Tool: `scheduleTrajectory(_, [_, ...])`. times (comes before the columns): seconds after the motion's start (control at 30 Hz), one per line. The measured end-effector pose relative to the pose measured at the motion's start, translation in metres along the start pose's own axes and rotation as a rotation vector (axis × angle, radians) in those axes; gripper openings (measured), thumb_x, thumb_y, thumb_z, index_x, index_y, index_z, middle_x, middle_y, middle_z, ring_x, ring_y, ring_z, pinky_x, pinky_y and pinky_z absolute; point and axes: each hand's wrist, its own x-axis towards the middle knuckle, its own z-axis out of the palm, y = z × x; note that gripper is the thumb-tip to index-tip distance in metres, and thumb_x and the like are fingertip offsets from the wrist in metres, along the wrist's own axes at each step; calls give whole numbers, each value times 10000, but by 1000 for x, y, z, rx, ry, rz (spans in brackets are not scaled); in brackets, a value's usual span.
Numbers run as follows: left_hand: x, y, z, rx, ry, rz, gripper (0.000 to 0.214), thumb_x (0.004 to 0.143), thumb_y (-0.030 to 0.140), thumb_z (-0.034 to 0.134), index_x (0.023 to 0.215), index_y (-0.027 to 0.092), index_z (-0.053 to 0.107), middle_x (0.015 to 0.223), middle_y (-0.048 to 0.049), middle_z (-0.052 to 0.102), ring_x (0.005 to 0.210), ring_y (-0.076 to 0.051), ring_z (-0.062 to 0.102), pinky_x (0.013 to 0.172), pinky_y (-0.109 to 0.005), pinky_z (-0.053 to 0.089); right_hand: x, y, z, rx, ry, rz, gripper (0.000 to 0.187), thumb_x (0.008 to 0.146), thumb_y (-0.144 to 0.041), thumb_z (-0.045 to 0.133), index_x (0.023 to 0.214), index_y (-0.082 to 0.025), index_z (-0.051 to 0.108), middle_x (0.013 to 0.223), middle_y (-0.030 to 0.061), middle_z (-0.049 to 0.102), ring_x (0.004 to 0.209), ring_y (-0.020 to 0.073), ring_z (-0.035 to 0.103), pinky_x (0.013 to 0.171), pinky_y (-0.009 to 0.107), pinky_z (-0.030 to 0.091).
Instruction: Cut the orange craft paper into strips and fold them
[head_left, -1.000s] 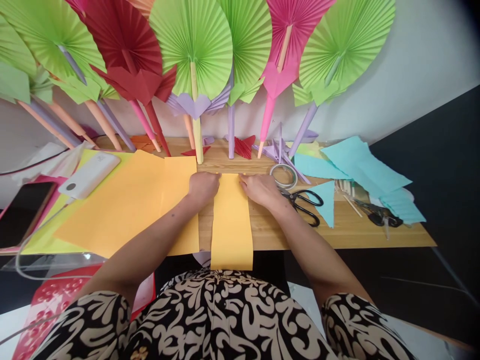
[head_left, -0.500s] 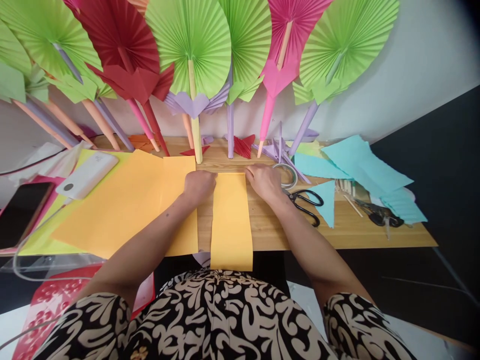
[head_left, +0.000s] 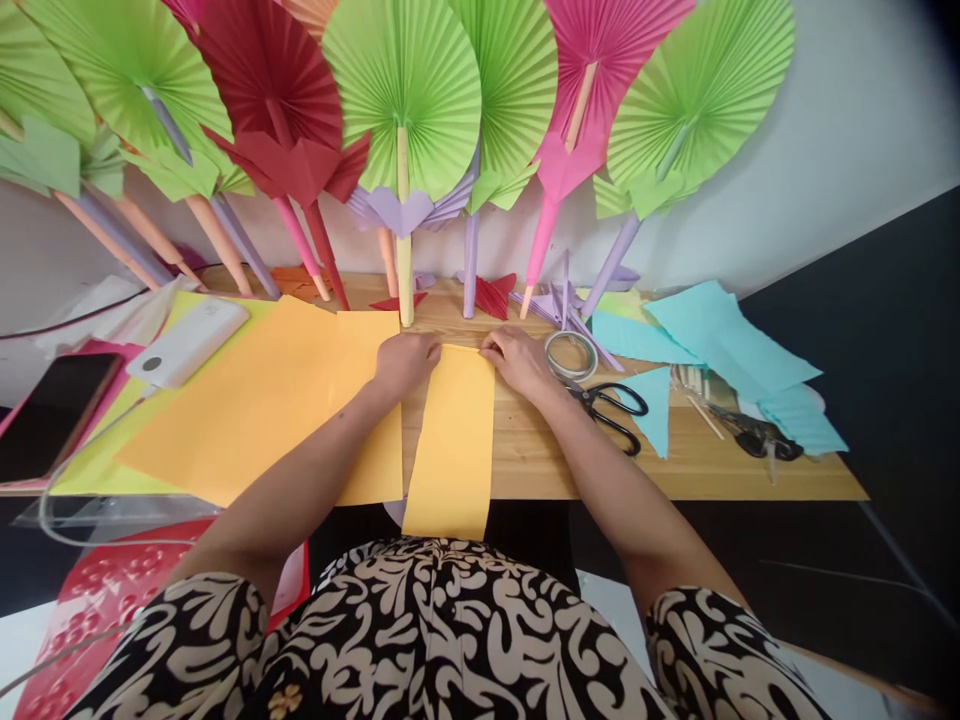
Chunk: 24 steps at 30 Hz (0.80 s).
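Note:
A long orange paper strip (head_left: pixel 454 440) lies in front of me, its near end hanging over the table edge toward my body. A narrow fold runs along its far edge. My left hand (head_left: pixel 406 362) pinches the far left corner of that fold, and my right hand (head_left: pixel 517 358) pinches the far right corner. The fingers of both hands are curled closed. Just right of my right hand rest a roll of tape (head_left: pixel 571 356) and black-handled scissors (head_left: pixel 611 408). Larger orange paper sheets (head_left: pixel 277 400) lie under and beside my left forearm.
Paper fans (head_left: pixel 403 90) on rolled sticks lean against the wall at the back. At left are a white power bank (head_left: pixel 187 345) with a cable and a dark phone (head_left: pixel 64 415). Turquoise paper (head_left: pixel 742 335) and a second pair of scissors (head_left: pixel 757 437) lie at right.
The strip's near end has swung left, so it now slants. Both hands still grip its far edge, and the right fingers have moved slightly left. The view has shifted a little.

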Motion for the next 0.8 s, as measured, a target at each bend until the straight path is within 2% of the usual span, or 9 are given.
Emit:
scheduleTrajectory(0.13, [4,-5,6,-93,23,-28,363,966,348,487,1246,270,704,1149,-58,771,1073,-269,691,773,-311,464,-1,0,-1,16,32,-28,91,934,-165,616,857,-206,645,980,74,723,991,247,631,834,337,437])
scheduleTrajectory(0.2, [6,-7,8,-146,39,-34,368,966,355,502,1266,271,698,1166,-54,767,1074,-271,689,790,-316,463,-2,0,-1,38,45,-25,90,941,-171,602,871,-208,646,973,69,731,976,244,639,823,336,440])
scheduleTrajectory(0.37, [10,-12,8,-291,59,-48,259,935,307,537,1040,238,763,910,-41,771,851,-228,679,679,-292,411,-3,3,1,85,71,-11,101,952,-193,581,937,-216,678,965,57,750,941,238,672,792,340,464])
scheduleTrajectory(0.5, [10,-9,11,-407,89,16,195,884,266,562,890,213,749,735,-15,698,686,-178,593,613,-273,362,-3,2,4,123,106,-87,145,958,-234,604,1062,-218,705,1095,71,767,1040,242,680,890,357,484])
scheduleTrajectory(0.63, [8,-3,17,-495,92,74,179,855,280,565,798,198,714,659,7,630,620,-150,524,589,-267,338,-4,-4,6,114,102,-184,136,960,-242,605,957,-223,740,979,59,778,963,229,685,889,346,481])
scheduleTrajectory(0.8, [5,0,24,-585,67,163,179,840,300,572,752,182,673,619,26,570,586,-127,464,584,-266,313,-5,-9,8,134,101,-215,134,924,-187,609,876,-224,729,914,43,769,886,207,680,841,313,469])
